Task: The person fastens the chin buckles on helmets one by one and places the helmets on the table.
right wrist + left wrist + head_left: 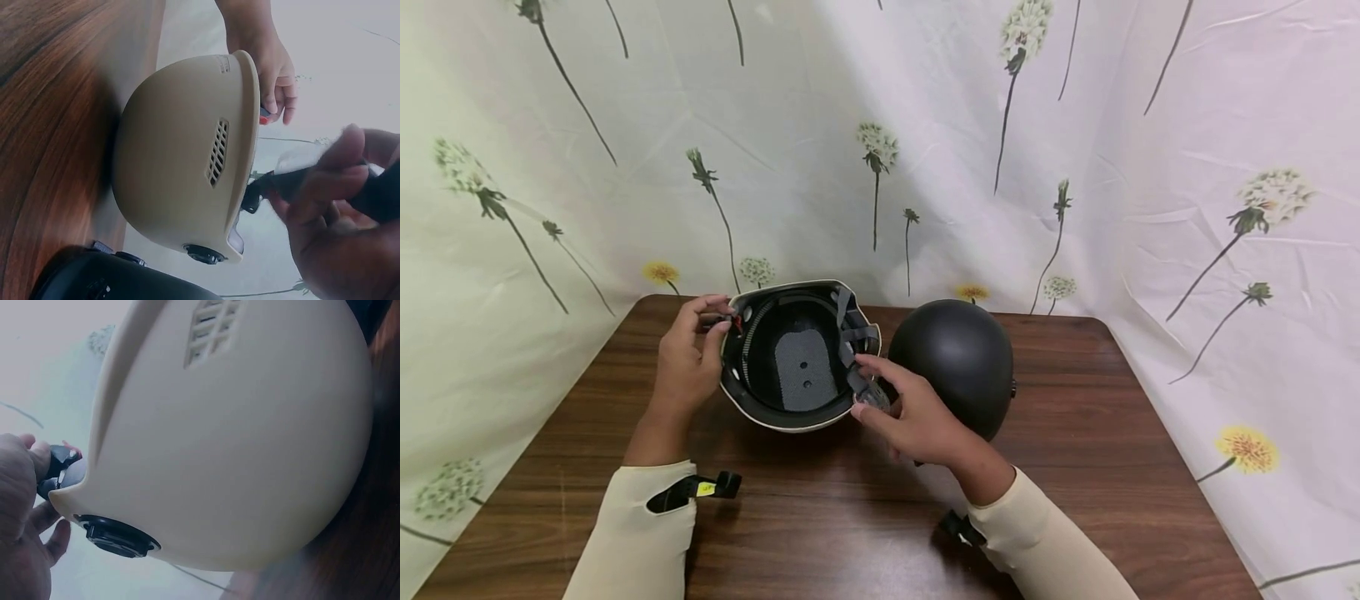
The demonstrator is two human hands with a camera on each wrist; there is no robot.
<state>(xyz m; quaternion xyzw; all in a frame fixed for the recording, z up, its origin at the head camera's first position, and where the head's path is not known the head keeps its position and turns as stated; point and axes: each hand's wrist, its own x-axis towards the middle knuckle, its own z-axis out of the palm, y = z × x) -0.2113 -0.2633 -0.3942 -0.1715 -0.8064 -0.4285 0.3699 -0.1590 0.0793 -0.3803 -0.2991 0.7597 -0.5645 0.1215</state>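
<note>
A beige helmet [808, 350] lies upside down on the table, its black lining and grey pad facing up in the head view. At its left rim, my left hand [688, 358] pinches a dark buckle [61, 461] with a red part. On the right side, my right hand [917, 417] holds the grey chin strap [856, 379] and a clear piece on it between thumb and fingers. The strap runs up from inside the helmet's right rim. In the left wrist view, the beige shell hides most of the lining and the right hand.
A black helmet [955, 367] sits dome up just right of the beige one, close to my right hand. Both stand on a brown wooden table [842, 533]. Behind hangs a white flower-print cloth [805, 167]. Each sleeve has a black wrist mount [692, 492].
</note>
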